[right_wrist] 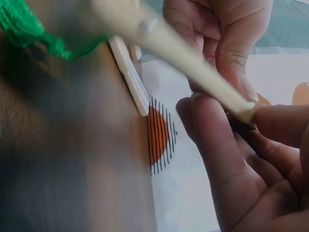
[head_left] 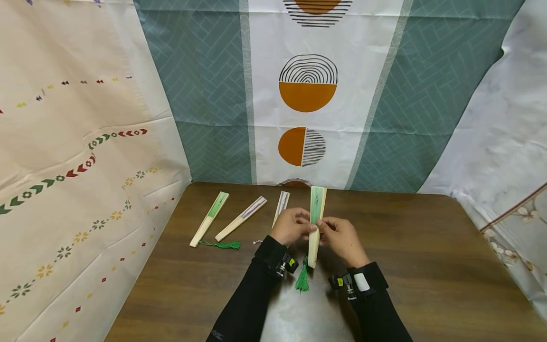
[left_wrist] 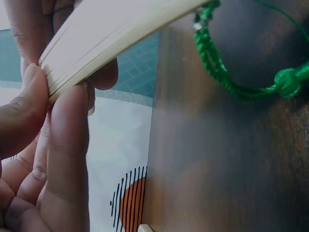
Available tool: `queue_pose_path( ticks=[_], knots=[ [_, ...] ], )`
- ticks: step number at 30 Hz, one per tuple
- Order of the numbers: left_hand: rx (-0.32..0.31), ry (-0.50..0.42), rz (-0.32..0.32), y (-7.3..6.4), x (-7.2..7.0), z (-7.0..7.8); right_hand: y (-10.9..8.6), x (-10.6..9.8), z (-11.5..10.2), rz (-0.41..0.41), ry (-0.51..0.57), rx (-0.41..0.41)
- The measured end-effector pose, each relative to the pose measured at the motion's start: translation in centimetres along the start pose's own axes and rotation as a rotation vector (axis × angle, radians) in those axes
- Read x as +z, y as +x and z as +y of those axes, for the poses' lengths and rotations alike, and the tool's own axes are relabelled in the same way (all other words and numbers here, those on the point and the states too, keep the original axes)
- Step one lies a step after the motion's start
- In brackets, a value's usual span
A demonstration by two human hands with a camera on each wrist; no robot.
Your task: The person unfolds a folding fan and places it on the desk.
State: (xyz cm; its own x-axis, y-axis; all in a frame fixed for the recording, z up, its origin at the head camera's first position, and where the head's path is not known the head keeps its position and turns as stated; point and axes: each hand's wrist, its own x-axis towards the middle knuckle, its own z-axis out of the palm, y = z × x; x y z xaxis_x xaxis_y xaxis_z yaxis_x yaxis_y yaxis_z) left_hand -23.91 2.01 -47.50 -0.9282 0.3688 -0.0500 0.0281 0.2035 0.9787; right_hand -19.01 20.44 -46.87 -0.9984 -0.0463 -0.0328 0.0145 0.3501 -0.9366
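Note:
A folded hand fan [head_left: 316, 204] with pale wooden ribs and green fabric is held up over the table between both hands. My left hand [head_left: 291, 227] pinches its left side, and my right hand [head_left: 342, 239] pinches the right side around mid-length. From the fan's lower end hangs a green tassel [head_left: 302, 279]. Up close in the left wrist view, the ribs [left_wrist: 111, 36] lie stacked together between thumb and fingers. The right wrist view shows the fan [right_wrist: 188, 58] slanting, its lower end blurred, with fingertips of both hands gathered at its middle.
Left of my hands on the brown table [head_left: 419, 256] lie a green folded fan [head_left: 210, 217] with a green tassel [head_left: 231, 245], a greyish fan [head_left: 241, 218], and another fan [head_left: 281, 204] partly behind my left hand. Patterned cloths [head_left: 205, 95] hang behind and beside the table.

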Motion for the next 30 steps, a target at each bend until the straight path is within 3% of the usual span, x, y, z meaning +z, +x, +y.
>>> queue_pose_path(
  ticks=[22,30],
  knots=[
    [-0.067,-0.013,0.033,-0.09,0.2,0.26,0.01,0.33,-0.12,0.076,0.059,0.117],
    [-0.056,0.006,0.094,-0.15,-0.02,0.31,-0.01,0.07,-0.25,0.118,0.152,0.15]
  ],
)
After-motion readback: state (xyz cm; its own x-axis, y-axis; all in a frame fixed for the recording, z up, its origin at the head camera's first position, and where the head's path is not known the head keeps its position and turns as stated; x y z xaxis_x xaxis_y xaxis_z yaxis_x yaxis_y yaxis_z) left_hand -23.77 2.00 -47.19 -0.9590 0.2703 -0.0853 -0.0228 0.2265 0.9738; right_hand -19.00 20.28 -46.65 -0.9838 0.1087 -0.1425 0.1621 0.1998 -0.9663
